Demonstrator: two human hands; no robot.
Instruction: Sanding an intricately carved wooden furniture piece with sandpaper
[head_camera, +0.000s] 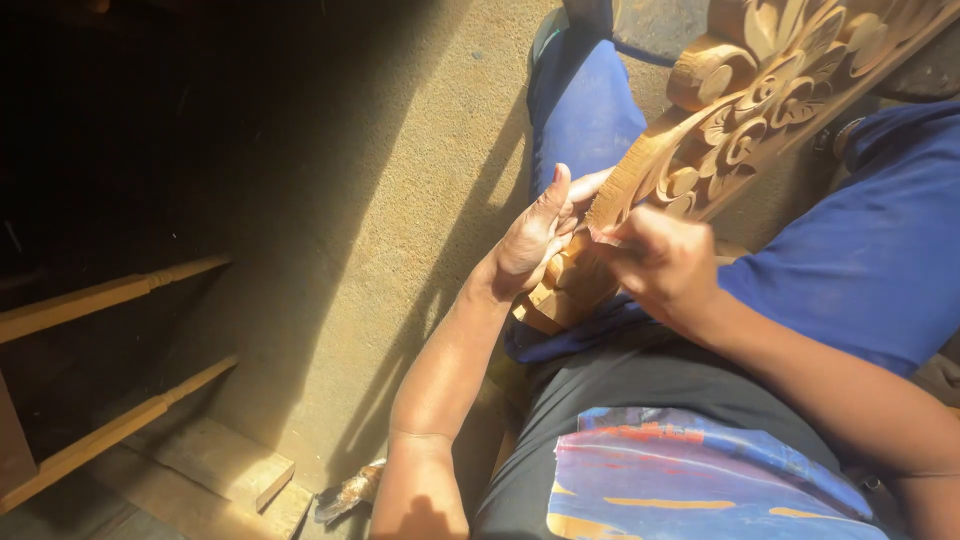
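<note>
A: Where is the carved wooden panel (760, 95) kept?

B: It is laid across the lap, over the blue trousers (590, 110). Its pointed lower end is held between the 2 hands, and its carved flowers run up toward the upper right corner.

A: Which step is judged to be in hand?

B: Fine work on the lower edge of the carving, most probably smoothing or trimming. The right hand (665, 262) is closed in a pinch on something small and pale at the wood's edge. What this small piece is cannot be told.

A: And the left hand (535, 235)?

B: It is wrapped around the narrow end from the left side, the fingers curled behind the wood and the thumb raised. The panel is steadied by it.

A: What is called for by the next move?

B: Short, light strokes with the grip kept firm, it is judged, because the carved edges look thin.

A: What is seen around?

B: 2 wooden rails (110, 300) at the left, a flat board (215, 460) below them, and a sandy floor (400, 180).
</note>
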